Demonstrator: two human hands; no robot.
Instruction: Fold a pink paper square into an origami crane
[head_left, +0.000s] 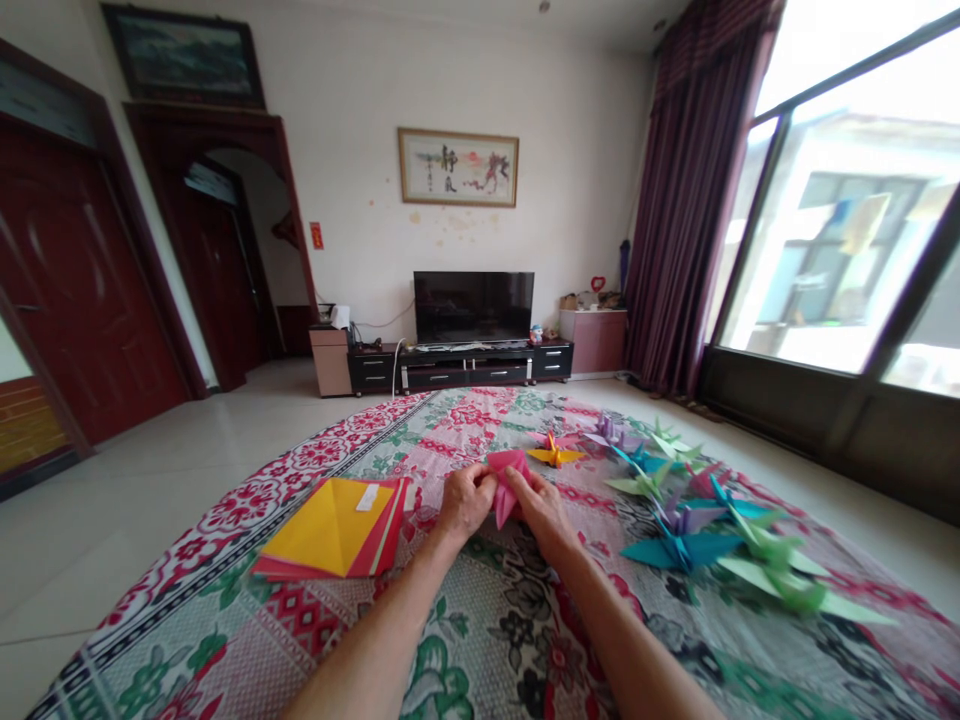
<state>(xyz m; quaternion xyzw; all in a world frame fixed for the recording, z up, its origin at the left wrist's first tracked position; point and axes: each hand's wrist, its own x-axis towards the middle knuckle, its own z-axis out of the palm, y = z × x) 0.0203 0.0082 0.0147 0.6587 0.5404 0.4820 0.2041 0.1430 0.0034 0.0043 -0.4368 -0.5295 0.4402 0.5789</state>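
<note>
A pink piece of folded origami paper (pixel 504 508) is held between my two hands above the patterned tablecloth. My left hand (pixel 469 498) pinches its left side with thumb and fingers. On the other side, my right hand (pixel 541 502) grips the paper, its thumb lying over the front. The paper has a pointed lower end and a wider top; its finer folds are too small to make out. Just beyond my right hand sits a yellow-orange paper crane (pixel 555 452), with pink paper wings showing behind it.
To the left lies a stack of square coloured paper (pixel 322 530), yellow on top. Several finished cranes stand at the right, among them a blue crane (pixel 681 545) and a green crane (pixel 795 580). The round table's edge curves in front of a television (pixel 474 307).
</note>
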